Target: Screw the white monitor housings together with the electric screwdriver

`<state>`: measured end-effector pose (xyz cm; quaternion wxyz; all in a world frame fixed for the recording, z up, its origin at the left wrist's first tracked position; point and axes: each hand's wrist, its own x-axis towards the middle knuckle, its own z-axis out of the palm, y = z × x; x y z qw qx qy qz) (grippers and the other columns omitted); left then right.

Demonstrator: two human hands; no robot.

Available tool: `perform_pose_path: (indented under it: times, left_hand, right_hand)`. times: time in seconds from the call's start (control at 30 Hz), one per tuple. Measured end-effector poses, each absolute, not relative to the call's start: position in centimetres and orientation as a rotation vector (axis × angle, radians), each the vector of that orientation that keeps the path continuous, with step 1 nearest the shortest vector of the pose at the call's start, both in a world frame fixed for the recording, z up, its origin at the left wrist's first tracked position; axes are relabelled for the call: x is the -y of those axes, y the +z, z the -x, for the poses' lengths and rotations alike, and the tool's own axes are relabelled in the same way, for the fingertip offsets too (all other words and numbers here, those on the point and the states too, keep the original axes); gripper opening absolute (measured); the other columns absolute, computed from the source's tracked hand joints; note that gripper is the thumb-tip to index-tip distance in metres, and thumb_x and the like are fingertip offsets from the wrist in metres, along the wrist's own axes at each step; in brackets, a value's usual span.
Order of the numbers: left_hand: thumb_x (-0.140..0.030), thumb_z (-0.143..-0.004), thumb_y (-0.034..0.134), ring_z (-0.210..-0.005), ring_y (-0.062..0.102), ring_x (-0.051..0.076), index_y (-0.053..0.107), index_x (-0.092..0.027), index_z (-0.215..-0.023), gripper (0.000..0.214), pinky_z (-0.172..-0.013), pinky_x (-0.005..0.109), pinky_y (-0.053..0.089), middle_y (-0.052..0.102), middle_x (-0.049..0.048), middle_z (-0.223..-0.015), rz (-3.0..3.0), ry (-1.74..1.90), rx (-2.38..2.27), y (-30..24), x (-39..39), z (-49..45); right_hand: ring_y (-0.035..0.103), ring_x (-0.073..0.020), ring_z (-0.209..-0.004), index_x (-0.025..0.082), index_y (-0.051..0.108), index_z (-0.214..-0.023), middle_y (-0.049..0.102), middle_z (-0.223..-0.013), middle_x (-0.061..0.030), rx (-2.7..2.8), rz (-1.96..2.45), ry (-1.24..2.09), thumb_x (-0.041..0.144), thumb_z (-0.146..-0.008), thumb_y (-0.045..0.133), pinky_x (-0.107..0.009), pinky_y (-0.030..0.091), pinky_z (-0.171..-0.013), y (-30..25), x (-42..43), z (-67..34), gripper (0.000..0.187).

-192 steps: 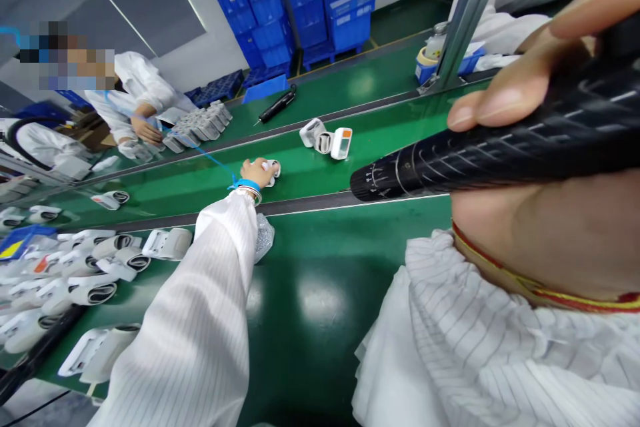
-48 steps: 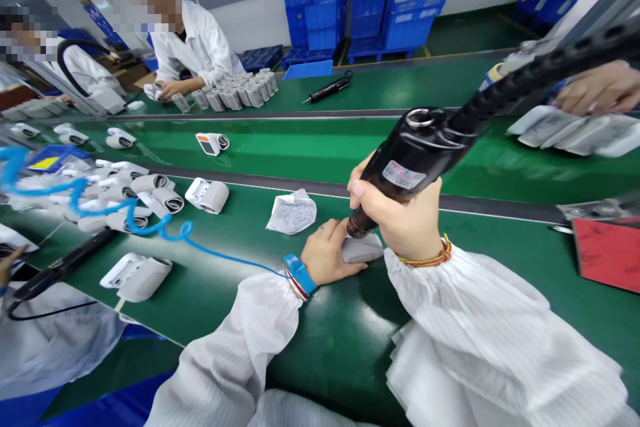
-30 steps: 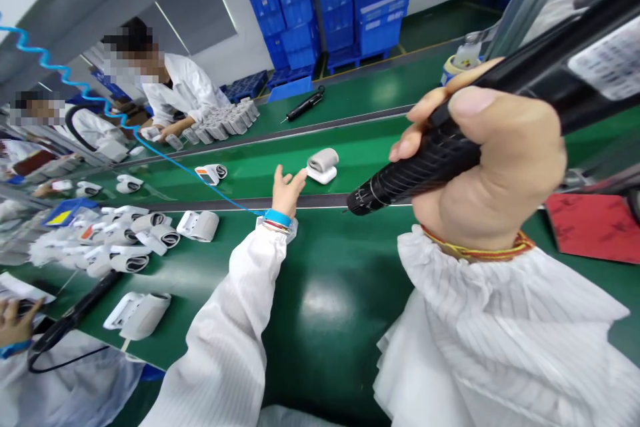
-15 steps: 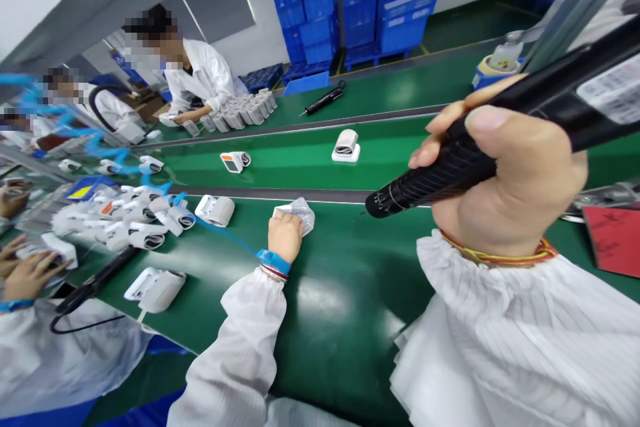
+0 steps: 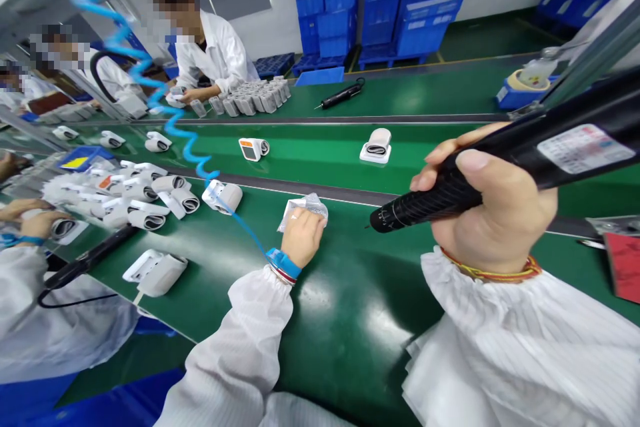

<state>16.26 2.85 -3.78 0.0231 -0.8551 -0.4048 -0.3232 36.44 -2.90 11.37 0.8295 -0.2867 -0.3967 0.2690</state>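
Note:
My right hand (image 5: 495, 207) is wrapped round a black electric screwdriver (image 5: 430, 203), held above the bench with its tip pointing left. My left hand (image 5: 303, 237) rests at a small clear plastic bag (image 5: 316, 203) near the back edge of the green bench. Its fingers are curled together over the bag's opening, and the fingertips are hidden, so what they pinch does not show. A blue wrist strap (image 5: 283, 263) with a coiled cord circles that wrist. Left of the bag lies a white wrist blood pressure monitor (image 5: 223, 197), and a second monitor (image 5: 156, 272) lies closer to me.
Many monitors (image 5: 125, 197) are heaped at left, beside a co-worker's hands (image 5: 37, 220). Behind the bench runs a green conveyor (image 5: 310, 160) carrying several monitors. The blue coiled cord (image 5: 185, 133) hangs across the left. A red item (image 5: 625, 263) lies at right.
The view has shifted, so most things appear farther right. My left hand stays at the bag, its fingers curled. The screwdriver remains in my right hand. The co-worker's hands at left have moved.

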Motion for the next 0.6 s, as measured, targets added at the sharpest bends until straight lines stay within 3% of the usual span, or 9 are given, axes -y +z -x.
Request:
perform_pose_path:
  times: [0.33,0.6]
  left_hand:
    - [-0.042,-0.097,0.045,-0.077,0.058,0.019,0.062,-0.019,-0.081,0.033,-0.073,0.034,0.049,0.064,0.0048,-0.074,2.946,-1.262,1.000,-4.0,-0.2,-18.8]
    - [-0.038,-0.098,0.046,-0.075,0.062,0.017,0.067,-0.019,-0.085,0.031,-0.074,0.033,0.050,0.067,0.0041,-0.074,2.889,-1.335,0.918,-3.7,-0.1,-18.7]
  right_hand:
    - [0.055,-0.0125,-0.045,0.021,0.061,-0.071,0.060,-0.067,0.0021,0.897,0.603,0.727,0.027,-0.064,0.071,-0.028,0.043,-0.042,10.5,3.2,-35.6,0.014]
    - [0.055,-0.0113,-0.045,0.021,0.059,-0.071,0.060,-0.067,0.0029,0.920,0.619,0.743,0.029,-0.065,0.074,-0.027,0.044,-0.044,10.5,3.4,-35.5,0.018]
